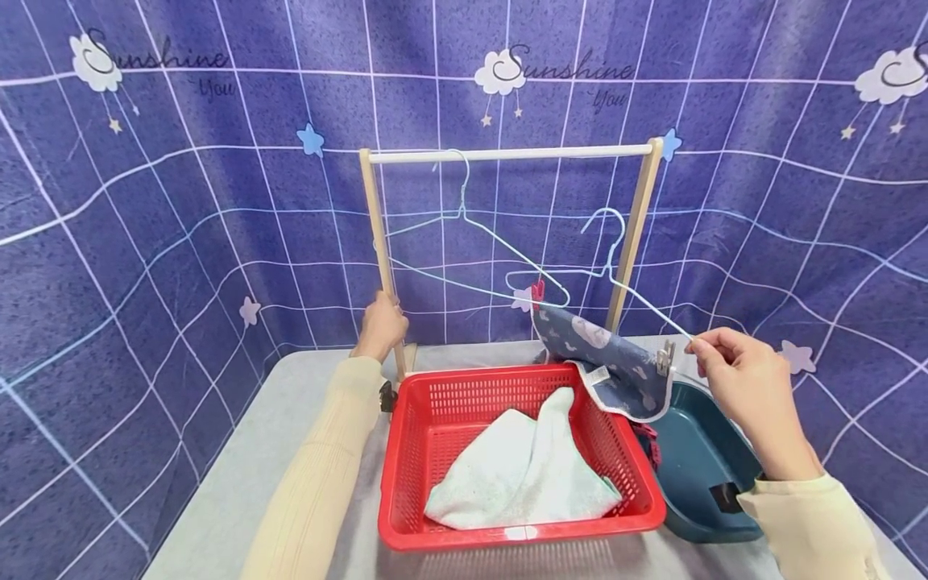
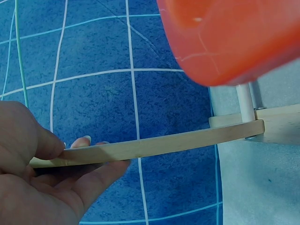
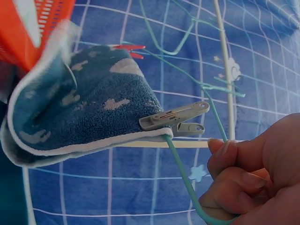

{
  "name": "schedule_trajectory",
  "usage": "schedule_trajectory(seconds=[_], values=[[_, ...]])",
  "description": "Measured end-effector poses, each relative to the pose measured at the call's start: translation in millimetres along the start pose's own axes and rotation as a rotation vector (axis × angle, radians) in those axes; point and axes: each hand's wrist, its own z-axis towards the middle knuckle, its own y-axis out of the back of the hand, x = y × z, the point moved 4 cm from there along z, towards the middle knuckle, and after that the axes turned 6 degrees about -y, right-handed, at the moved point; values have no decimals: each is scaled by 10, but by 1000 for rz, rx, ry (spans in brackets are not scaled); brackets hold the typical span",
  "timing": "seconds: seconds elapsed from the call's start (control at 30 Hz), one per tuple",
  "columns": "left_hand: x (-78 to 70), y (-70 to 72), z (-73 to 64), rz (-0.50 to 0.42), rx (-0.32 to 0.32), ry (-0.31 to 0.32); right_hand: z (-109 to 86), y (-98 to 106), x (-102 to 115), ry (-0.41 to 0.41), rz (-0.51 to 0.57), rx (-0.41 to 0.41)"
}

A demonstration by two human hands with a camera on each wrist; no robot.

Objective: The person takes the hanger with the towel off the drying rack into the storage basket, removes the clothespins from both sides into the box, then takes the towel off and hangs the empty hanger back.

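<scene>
My left hand (image 1: 383,326) grips the left post (image 1: 378,217) of a wooden drying rack, thumb and fingers on either side of it. With my right hand (image 1: 750,387) I pinch the right end of a pale green wire hanger (image 1: 607,270). A dark blue patterned towel (image 1: 616,354) with white edging hangs folded from that hanger. A red clothespin (image 1: 537,294) holds its left corner, and a grey clothespin (image 3: 173,117) its right corner close to my fingers. In the head view the hanger's hook shows below the rack's white rail (image 1: 507,154).
A second wire hanger (image 1: 462,211) hangs on the rail's left part. In front stands a red basket (image 1: 406,532) holding a pale cloth (image 1: 522,467). A dark teal basin (image 1: 703,459) sits right of it on the grey tabletop (image 1: 239,451). A blue checked curtain (image 1: 254,185) hangs behind.
</scene>
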Motion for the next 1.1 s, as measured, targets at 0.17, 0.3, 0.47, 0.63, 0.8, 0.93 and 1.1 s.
schedule_trajectory(seconds=[0.17, 0.3, 0.47, 0.63, 0.8, 0.93, 1.1], values=[[-11, -18, -22, -8, 15, 13, -122, -73, -108, -16, -9, 26], [-13, -21, -31, -13, 14, 15, -190, -111, -164, -40, -6, 51], [-7, -11, -28, -11, -1, 11, -247, -144, -198, -47, -7, 72], [0, -8, -24, -9, 0, 10, -316, -184, -231, -31, 0, 79], [5, -7, -18, -14, 3, 14, -380, -222, -245, -16, 21, 95], [2, -1, -18, -15, 8, 8, -390, -229, -209, 7, 31, 107], [-13, 8, -17, -17, 11, 14, -394, -191, -105, 48, 56, 116]])
